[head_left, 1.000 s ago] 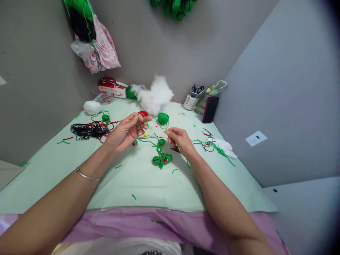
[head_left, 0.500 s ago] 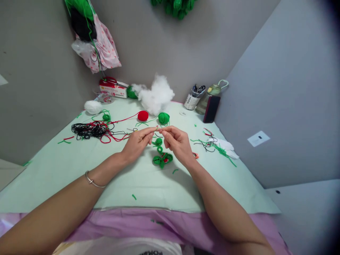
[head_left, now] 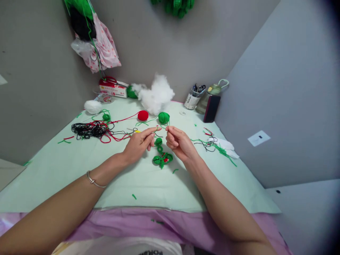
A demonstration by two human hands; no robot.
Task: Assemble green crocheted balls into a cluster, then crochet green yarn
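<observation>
Green yarn (head_left: 164,128) runs between my two hands above the table. My left hand (head_left: 139,143) has its index finger stretched out and the thumb pressed near it, with the yarn at the fingertip. My right hand (head_left: 179,140) pinches the yarn between thumb and index finger, a small gap away from the left. A green yarn ball (head_left: 164,118) lies just beyond the fingertips. Below the hands rests a green crocheted piece (head_left: 162,160) with red and white details, joined by a ring to a small round green part (head_left: 158,141).
At the left is a tangle of black yarn (head_left: 90,130) with red strands near a red ball (head_left: 142,115). White stuffing (head_left: 156,95), a white ball (head_left: 92,107), scissors (head_left: 113,82), a pen cup (head_left: 192,101), a bottle (head_left: 205,102) and a phone (head_left: 211,109) stand behind. Yarn scraps (head_left: 220,150) lie right.
My hands have drawn apart: the right hand has moved slightly right, leaving a wider gap with green yarn in it. A small yellow thing now shows beside my left hand.
</observation>
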